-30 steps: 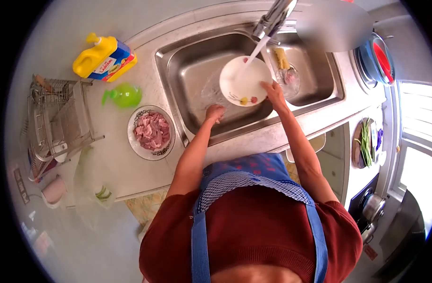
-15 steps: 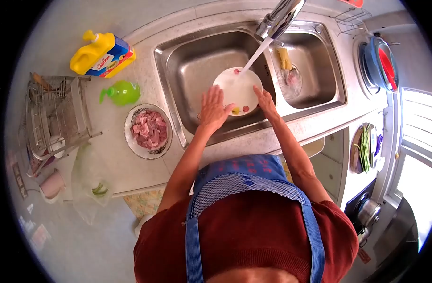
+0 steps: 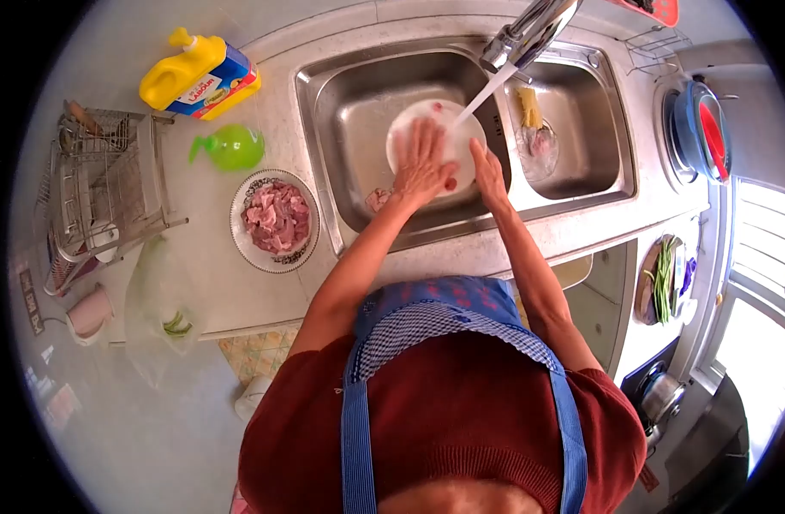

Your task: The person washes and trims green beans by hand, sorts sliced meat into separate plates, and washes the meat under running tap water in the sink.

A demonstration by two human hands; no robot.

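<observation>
A white plate (image 3: 463,147) with small coloured motifs is held over the large sink basin (image 3: 351,141). Water from the tap (image 3: 529,34) falls onto its far right part. My left hand (image 3: 422,167) lies flat on the plate's face, fingers spread and slightly blurred. Gripping the plate's right edge is my right hand (image 3: 490,176); its fingers are partly hidden behind the rim. A small pinkish scrap (image 3: 378,200) shows in the basin beside my left wrist.
Left of the sink stand a patterned bowl (image 3: 238,241) of cut raw meat, a green pump bottle (image 3: 238,147), a yellow detergent jug (image 3: 205,79) and a wire rack (image 3: 110,184). The smaller basin (image 3: 576,120) holds a yellowish item (image 3: 530,108) and clear plastic.
My left hand has moved from the plate's left edge rightward onto its face. My right hand keeps its hold on the right edge. The camera view has shifted slightly.
</observation>
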